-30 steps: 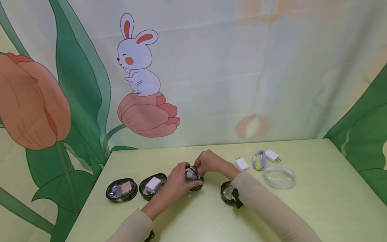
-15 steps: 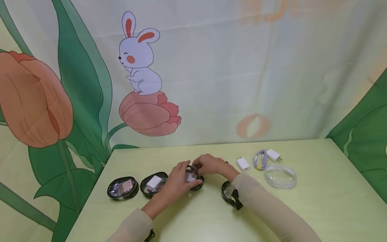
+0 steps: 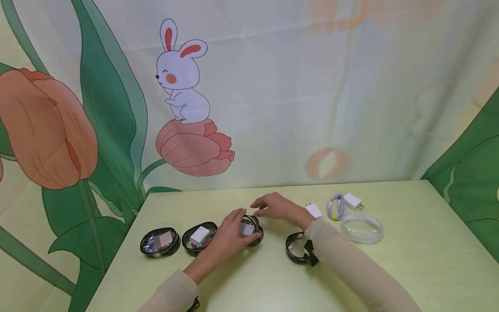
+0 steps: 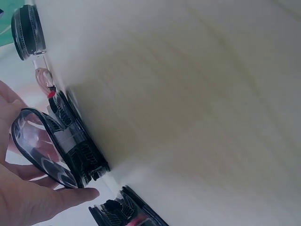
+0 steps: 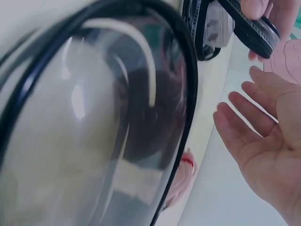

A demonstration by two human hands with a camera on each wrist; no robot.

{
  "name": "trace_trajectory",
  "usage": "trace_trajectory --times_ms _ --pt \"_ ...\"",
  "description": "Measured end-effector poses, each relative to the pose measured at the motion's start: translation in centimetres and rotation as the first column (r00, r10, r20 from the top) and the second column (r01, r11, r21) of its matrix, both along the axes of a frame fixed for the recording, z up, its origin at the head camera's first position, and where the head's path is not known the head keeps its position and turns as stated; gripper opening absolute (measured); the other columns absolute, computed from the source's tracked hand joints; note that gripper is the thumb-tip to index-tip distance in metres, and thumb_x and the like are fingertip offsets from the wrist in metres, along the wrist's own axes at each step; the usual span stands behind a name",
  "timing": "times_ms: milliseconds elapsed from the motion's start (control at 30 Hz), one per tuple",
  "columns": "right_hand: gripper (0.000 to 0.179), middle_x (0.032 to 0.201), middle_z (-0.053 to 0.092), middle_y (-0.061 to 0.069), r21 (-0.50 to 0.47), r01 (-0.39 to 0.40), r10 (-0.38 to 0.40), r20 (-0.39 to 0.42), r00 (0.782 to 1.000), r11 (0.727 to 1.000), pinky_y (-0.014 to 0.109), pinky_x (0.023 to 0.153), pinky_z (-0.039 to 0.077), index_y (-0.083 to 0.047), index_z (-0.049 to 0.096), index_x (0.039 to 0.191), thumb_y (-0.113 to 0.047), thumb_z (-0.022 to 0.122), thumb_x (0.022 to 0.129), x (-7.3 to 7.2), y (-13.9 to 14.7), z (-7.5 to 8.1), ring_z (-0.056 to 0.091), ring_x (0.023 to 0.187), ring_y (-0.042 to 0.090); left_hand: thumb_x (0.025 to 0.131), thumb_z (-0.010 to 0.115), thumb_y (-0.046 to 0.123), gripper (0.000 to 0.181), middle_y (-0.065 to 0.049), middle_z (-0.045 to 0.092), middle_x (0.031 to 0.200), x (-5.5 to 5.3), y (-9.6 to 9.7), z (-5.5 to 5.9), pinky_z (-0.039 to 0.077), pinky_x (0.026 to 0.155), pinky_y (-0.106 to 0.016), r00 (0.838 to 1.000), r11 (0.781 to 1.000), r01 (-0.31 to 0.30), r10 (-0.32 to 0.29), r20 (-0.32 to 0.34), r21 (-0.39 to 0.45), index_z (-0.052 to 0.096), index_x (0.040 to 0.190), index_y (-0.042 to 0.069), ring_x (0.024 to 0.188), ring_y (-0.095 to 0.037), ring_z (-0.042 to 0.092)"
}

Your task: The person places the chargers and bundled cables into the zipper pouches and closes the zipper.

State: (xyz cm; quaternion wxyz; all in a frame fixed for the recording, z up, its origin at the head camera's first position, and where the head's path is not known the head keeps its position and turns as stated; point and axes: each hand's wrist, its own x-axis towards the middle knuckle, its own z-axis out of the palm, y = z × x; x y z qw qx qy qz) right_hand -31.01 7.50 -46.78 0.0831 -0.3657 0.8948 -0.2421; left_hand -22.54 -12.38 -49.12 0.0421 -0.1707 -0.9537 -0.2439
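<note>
Left hand gripping open clear case, right hand free beside it

Left hand (image 3: 235,234) is gripping the clear black-rimmed case (image 4: 77,141), thumb on one side, fingers on the raised lid (image 4: 35,129). Case is sitting on the table (image 3: 253,281), in front of the person; lid is standing at an angle to the base. White block (image 3: 247,229) is showing through its clear plastic. Right hand (image 3: 274,206) is holding nothing, fingers loosely extended, hovering just beside the case on its right.

Two similar cases are lying to the left: leftmost case (image 3: 148,248) is showing a pink block (image 3: 165,239), second case (image 3: 191,247) a white charger (image 3: 200,235). Another black-rimmed case (image 3: 294,249) is lying near the right sleeve (image 3: 347,260). Farther right, a plug charger (image 3: 313,210) is lying partly behind the right forearm; a coiled purple cable (image 3: 336,206) is lying just beside a second plug charger (image 3: 353,200), and a clear oval piece (image 3: 362,229) is lying in front of them. Coiled pink cable (image 4: 42,77) with red tie is showing in both wrist views. Rabbit-and-tulip backdrop (image 3: 265,108) is hanging behind.
</note>
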Motion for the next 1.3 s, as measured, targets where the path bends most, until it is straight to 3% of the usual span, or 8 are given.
trace_trajectory --times_ms 400,600,767,900,1033,1167,1300 --pt "0.05 0.15 0.054 0.008 -0.017 0.081 -0.08 0.014 0.997 0.997 0.046 0.114 0.039 -0.011 0.056 0.146 -0.033 0.064 0.101 -0.9 1.8 0.1 0.049 0.139 0.027 0.087 0.079 0.048 0.085 -0.02 0.046 0.15 0.2 -0.1 0.0 0.042 0.109 -0.053 1.0 1.0 -0.003 0.003 0.0 0.004 0.046 0.149 0.0 0.139 -0.038 0.045" --pt "0.057 0.158 0.044 0.008 0.022 0.039 -0.039 -0.041 0.998 0.999 0.048 0.118 0.033 -0.013 0.049 0.152 -0.034 0.065 0.101 -0.9 2.1 0.3 0.039 0.147 0.029 0.087 0.078 0.051 0.084 -0.019 0.046 0.149 0.0 -0.1 -0.2 0.044 0.108 -0.052 1.0 0.999 0.026 -0.026 -0.008 -0.027 0.047 0.147 0.0 0.138 -0.037 0.045" --pt "0.059 0.16 0.041 0.008 0.086 0.007 0.001 -0.091 0.996 0.996 0.049 0.119 0.03 -0.015 0.048 0.153 -0.035 0.065 0.1 -1.2 2.2 0.3 0.033 0.149 0.03 0.087 0.078 0.05 0.084 -0.02 0.039 0.154 -0.1 0.1 -0.1 0.045 0.106 -0.054 0.998 0.997 0.058 -0.057 0.026 -0.056 0.047 0.149 0.004 0.14 -0.038 0.042" --pt "0.059 0.159 0.042 0.009 0.121 -0.02 0.035 -0.129 0.991 0.993 0.049 0.119 0.03 -0.014 0.049 0.152 -0.034 0.066 0.1 -1.5 2.3 0.2 0.033 0.149 0.032 0.084 0.08 0.051 0.086 -0.021 0.032 0.156 -0.1 0.2 0.0 0.048 0.101 -0.055 0.998 0.997 0.045 -0.041 0.057 -0.063 0.046 0.149 0.006 0.139 -0.04 0.036" --pt "0.059 0.159 0.042 0.01 0.141 -0.029 0.05 -0.146 0.988 0.99 0.049 0.119 0.031 -0.014 0.05 0.152 -0.034 0.067 0.1 -1.7 2.1 0.0 0.034 0.149 0.032 0.081 0.083 0.052 0.081 -0.017 0.036 0.144 -0.3 0.3 -0.2 0.05 0.095 -0.05 0.998 0.997 0.036 -0.032 0.052 -0.069 0.049 0.139 0.006 0.131 -0.038 0.034" --pt "0.059 0.159 0.041 0.008 0.16 -0.034 0.058 -0.15 0.987 0.986 0.049 0.119 0.031 -0.015 0.05 0.152 -0.034 0.067 0.099 -1.9 1.9 -0.2 0.033 0.149 0.031 0.082 0.083 0.049 0.069 -0.015 0.042 0.136 -0.4 0.2 -0.3 0.05 0.095 -0.051 0.997 0.992 0.076 -0.073 0.032 -0.1 0.055 0.129 0.008 0.13 -0.039 0.033" --pt "0.056 0.159 0.042 0.009 0.167 -0.048 0.073 -0.143 0.987 0.985 0.049 0.119 0.031 -0.015 0.052 0.15 -0.03 0.069 0.098 -2.1 1.7 -0.2 0.032 0.15 0.031 0.084 0.083 0.046 0.062 -0.014 0.048 0.141 -0.4 -0.4 0.0 0.045 0.101 -0.058 0.986 0.969 0.163 -0.165 0.004 -0.187 0.062 0.13 0.01 0.131 -0.042 0.036"
